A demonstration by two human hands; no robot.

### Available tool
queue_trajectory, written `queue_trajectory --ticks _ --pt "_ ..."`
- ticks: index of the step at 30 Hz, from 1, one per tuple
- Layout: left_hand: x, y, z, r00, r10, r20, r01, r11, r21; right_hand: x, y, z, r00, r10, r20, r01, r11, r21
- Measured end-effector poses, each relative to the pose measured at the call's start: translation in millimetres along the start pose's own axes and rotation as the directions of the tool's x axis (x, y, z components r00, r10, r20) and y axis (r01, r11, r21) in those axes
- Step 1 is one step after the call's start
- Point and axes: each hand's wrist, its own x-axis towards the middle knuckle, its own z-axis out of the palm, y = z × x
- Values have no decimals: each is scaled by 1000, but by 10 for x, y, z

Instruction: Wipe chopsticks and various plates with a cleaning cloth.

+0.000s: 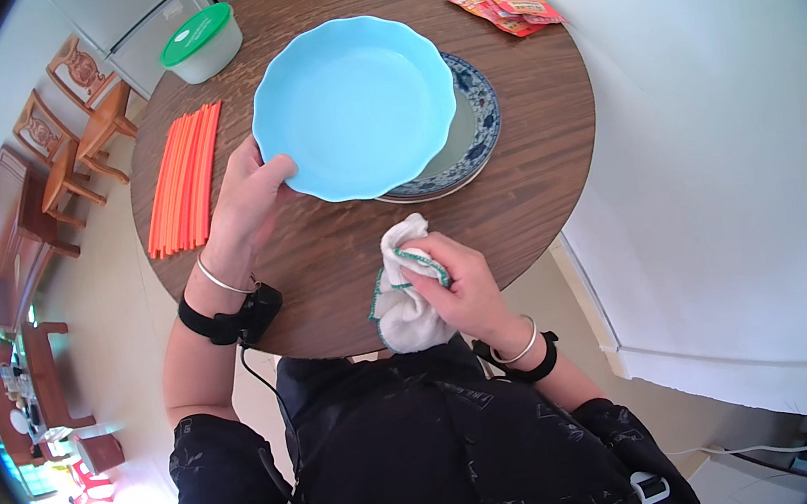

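My left hand point(252, 187) grips the rim of a light blue dish point(355, 107) with a scalloped edge, thumb on the inner side. The dish is tilted so that its bare inside faces me. Partly hidden behind it, a plate with a blue floral rim point(481, 118) lies on the round wooden table point(538, 182), with another pale rim showing beneath it. Bunched in my right hand point(461, 286) is a white cloth point(412, 319) with green stitched edging, held near the table's front edge, apart from the dish.
Orange sticks point(187, 180) lie in a row at the table's left. Behind them stands a translucent tub with a green lid point(199, 35). Red packets point(509, 1) bearing writing lie at the back right. A white wall point(699, 140) borders the right side; wooden chairs point(99, 108) stand at left.
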Motion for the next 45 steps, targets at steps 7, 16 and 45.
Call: queue_trajectory --ticks 7,16,45 --pt "-401 -109 -213 993 25 -113 -46 983 -179 -60 -1 25 998 -21 -60 21 1000 -2" --pt "-960 -294 -267 974 174 -147 -193 973 -127 423 -727 16 786 -529 -319 438 842 -315" --pt "-1582 -558 -201 884 426 -191 -413 905 104 543 -762 1118 859 -447 249 460 464 -757"
